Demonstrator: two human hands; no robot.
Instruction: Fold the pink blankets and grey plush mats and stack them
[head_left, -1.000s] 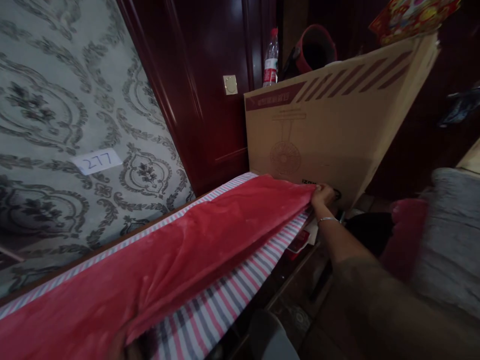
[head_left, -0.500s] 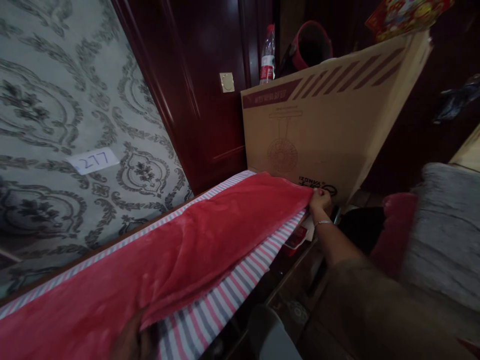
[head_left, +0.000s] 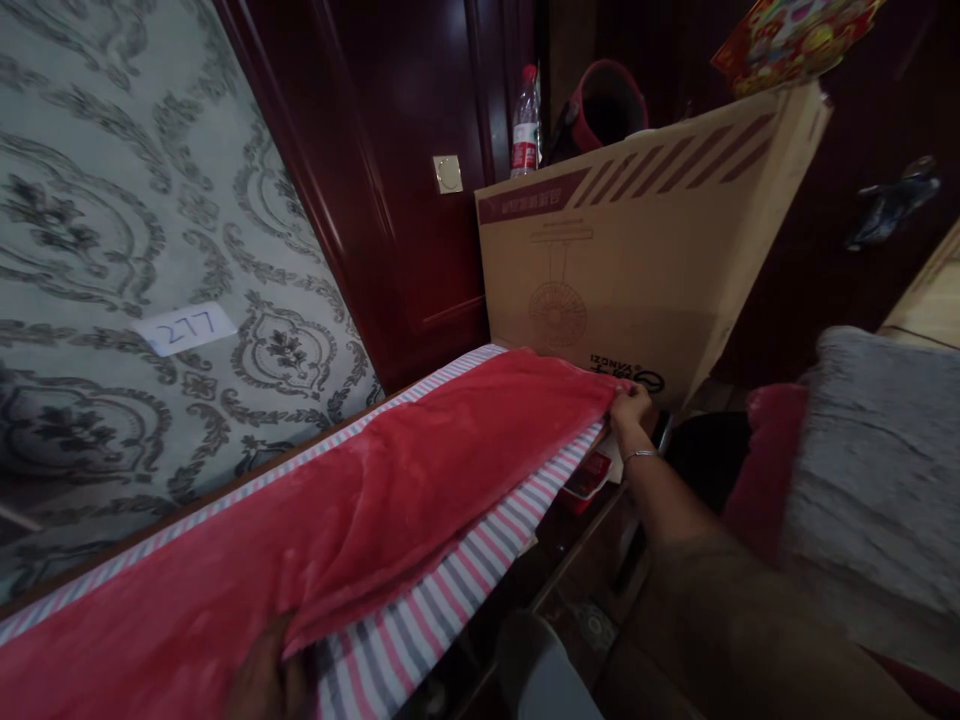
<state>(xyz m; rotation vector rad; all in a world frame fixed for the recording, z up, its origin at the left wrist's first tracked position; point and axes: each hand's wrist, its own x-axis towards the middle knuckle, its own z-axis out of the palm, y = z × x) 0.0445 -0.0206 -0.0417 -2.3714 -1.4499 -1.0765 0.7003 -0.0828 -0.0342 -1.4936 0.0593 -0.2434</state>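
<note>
A long folded red blanket (head_left: 450, 430), plush-looking, lies along a surface covered by a striped pink, grey and white cloth (head_left: 457, 580). At the blanket's far right corner my right hand (head_left: 632, 408) is closed, pinching the fabric between thumb and fingers; a thin bracelet circles that wrist. Down at the bottom of the view, my left hand (head_left: 264, 675) is dark and partly cut off by the frame. Its fingers are closed on the blanket's near edge, where the folded layers show. The striped cloth shows along both long sides of the blanket.
Beyond the far end stands a large cardboard box (head_left: 615, 270), with a plastic bottle (head_left: 526, 125) behind it. Patterned wallpaper (head_left: 97, 250) bearing a "277" paper label (head_left: 185, 328) is on the left. Grey fabric (head_left: 877, 480) is piled at right; a stool-like grey object (head_left: 547, 670) sits below.
The view has shifted slightly, so the box and right hand appear a little further left. Both hands keep their places on the blanket, which lies much the same.
</note>
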